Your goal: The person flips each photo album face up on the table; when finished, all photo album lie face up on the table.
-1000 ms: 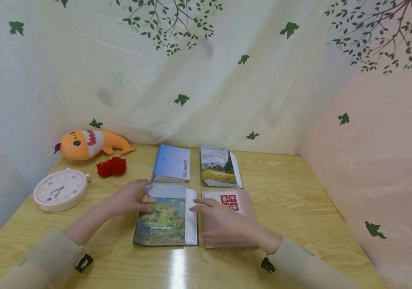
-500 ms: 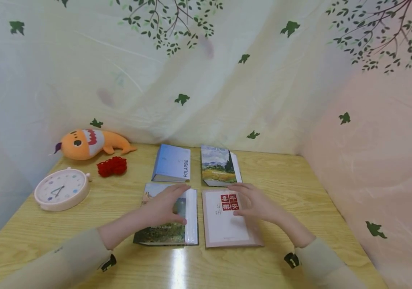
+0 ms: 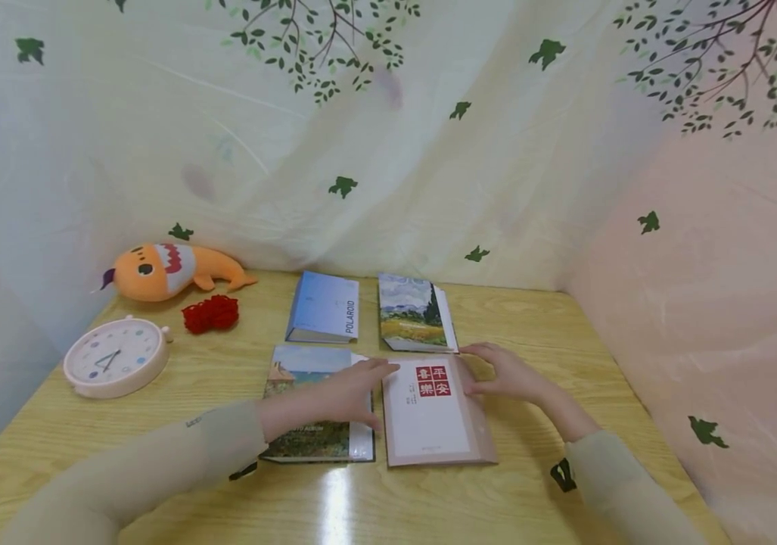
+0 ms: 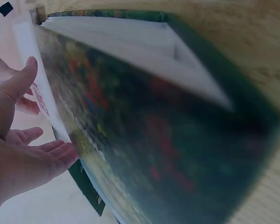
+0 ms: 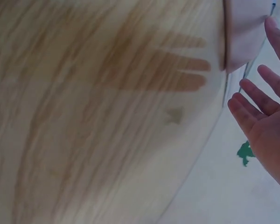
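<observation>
A pink album (image 3: 429, 428) with a white panel and red characters lies at the front right of a group of albums. My left hand (image 3: 334, 393) reaches across the front-left photo album (image 3: 313, 443), thumb and fingers spread near the pink album's left edge. My right hand (image 3: 511, 375) is at the pink album's right side, thumb by its cover; contact is unclear. In the left wrist view the photo album (image 4: 130, 121) fills the middle, beside my open left hand (image 4: 23, 158). The right wrist view has my right hand (image 5: 270, 107) with fingers extended near the pink album (image 5: 247, 37).
A blue Polaroid album (image 3: 323, 306) and a landscape-painting album (image 3: 411, 314) lie behind. On the left are a pink clock (image 3: 116, 357), red yarn (image 3: 211, 314) and an orange plush toy (image 3: 170, 271). A patterned curtain (image 3: 388, 151) surrounds the wooden table (image 3: 565, 333).
Both hands have moved right: the left from the photo album's left side to the pink album's left edge, the right from over the pink album to its right side. The albums look unmoved.
</observation>
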Motion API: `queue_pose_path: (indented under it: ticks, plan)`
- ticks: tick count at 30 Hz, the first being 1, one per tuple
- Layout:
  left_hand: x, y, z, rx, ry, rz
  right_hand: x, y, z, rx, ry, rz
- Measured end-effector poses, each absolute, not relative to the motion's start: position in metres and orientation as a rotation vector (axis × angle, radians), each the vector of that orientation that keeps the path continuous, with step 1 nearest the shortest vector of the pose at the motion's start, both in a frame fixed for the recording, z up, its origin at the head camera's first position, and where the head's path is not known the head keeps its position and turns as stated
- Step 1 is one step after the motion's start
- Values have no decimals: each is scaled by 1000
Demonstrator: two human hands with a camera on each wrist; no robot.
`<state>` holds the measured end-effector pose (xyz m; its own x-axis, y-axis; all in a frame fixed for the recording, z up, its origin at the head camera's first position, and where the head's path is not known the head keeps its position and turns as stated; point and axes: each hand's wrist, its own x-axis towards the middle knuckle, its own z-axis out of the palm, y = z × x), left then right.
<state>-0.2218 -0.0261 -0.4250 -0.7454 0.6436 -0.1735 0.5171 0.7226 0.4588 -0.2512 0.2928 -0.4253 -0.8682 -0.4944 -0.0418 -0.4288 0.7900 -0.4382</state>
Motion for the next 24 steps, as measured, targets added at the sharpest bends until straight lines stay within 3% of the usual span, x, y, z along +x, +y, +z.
queue_pose_path:
  ticks: [11, 24]
  plan:
    - [-223, -16, -432, 956, 2623, 452, -269, 303, -438, -817, 2735, -622]
    - [-224, -20, -435, 1016, 2641, 389, -278, 297, -438, -641, 2634, -819]
